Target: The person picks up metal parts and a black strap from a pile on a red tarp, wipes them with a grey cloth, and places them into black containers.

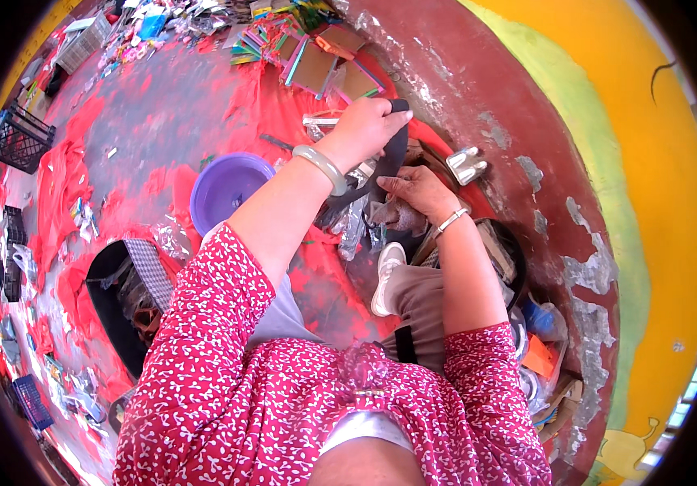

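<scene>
Red patterned sleeves (227,381) fill the 6 o'clock sector, nearest the lens. At 9 o'clock, a black crate (18,139) sits on the floor (154,113), which is littered with red scraps. A dark open bag (126,304) lies at 8 o'clock. A purple basin (227,190) stands just left of the raised forearm.

Left hand (365,130), at 12 o'clock of centre, is closed on the upper end of a black strap (389,162), thumb and fingers pinching it; a pale bangle (322,168) circles the wrist. Right hand (417,190), just below and right, rests with fingers curled on grey material (393,217) at the strap's lower end; whether it grips cannot be told. The hands are near each other, not touching.

Handling assessment: the strap appears light, soft and flexible; it bends under its own weight. Hold it near an end, pinched flat.

At 2 o'clock, two shiny metal pieces (466,164) lie by the dark red wall (478,89).
</scene>
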Tool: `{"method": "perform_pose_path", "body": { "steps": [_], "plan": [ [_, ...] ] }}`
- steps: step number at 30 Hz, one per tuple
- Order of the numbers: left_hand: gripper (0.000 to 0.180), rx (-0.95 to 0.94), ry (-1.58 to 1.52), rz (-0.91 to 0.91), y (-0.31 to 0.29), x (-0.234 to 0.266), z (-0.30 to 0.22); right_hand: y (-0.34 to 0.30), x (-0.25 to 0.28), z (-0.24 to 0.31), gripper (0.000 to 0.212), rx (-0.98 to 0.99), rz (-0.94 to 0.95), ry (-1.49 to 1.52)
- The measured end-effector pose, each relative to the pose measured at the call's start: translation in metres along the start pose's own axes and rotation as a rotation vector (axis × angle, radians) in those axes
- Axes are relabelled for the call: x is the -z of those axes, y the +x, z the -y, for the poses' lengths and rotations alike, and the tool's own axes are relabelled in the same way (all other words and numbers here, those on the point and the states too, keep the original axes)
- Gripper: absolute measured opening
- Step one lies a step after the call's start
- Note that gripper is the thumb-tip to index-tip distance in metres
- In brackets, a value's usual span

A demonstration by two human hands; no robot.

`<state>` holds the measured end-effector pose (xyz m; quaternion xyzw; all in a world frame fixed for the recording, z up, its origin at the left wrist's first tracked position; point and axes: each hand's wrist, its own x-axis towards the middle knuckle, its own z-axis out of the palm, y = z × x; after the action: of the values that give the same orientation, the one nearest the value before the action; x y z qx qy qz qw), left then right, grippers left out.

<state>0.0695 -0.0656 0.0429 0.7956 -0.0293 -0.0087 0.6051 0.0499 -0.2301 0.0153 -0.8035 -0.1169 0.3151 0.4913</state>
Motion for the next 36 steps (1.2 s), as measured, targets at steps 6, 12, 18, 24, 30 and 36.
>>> {"method": "perform_pose_path", "body": {
  "steps": [6, 12, 18, 24, 30, 36],
  "plan": [
    [0.065, 0.442, -0.454, 0.241, 0.007, 0.017, 0.02, 0.004, 0.02, 0.011, 0.016, 0.03, -0.024, 0.799],
    [0.038, 0.347, -0.646, 0.558, -0.006, 0.014, 0.029, 0.005, 0.049, 0.011, 0.017, 0.205, -0.152, 1.271],
    [0.014, 0.251, -0.823, 0.229, -0.001, 0.016, 0.026, 0.017, 0.068, -0.011, 0.024, 0.14, -0.137, 1.194],
    [0.012, 0.118, -0.69, 0.014, 0.004, 0.04, 0.011, 0.015, 0.073, -0.035, 0.04, 0.079, -0.133, 0.685],
    [0.016, 0.124, -0.43, 0.062, -0.007, 0.047, 0.002, 0.012, 0.099, -0.045, 0.052, 0.089, -0.534, -0.163],
    [0.017, 0.146, -0.328, 0.143, -0.019, 0.059, 0.006, -0.002, 0.086, -0.005, 0.051, 0.207, -0.623, -0.281]
  ]
}}
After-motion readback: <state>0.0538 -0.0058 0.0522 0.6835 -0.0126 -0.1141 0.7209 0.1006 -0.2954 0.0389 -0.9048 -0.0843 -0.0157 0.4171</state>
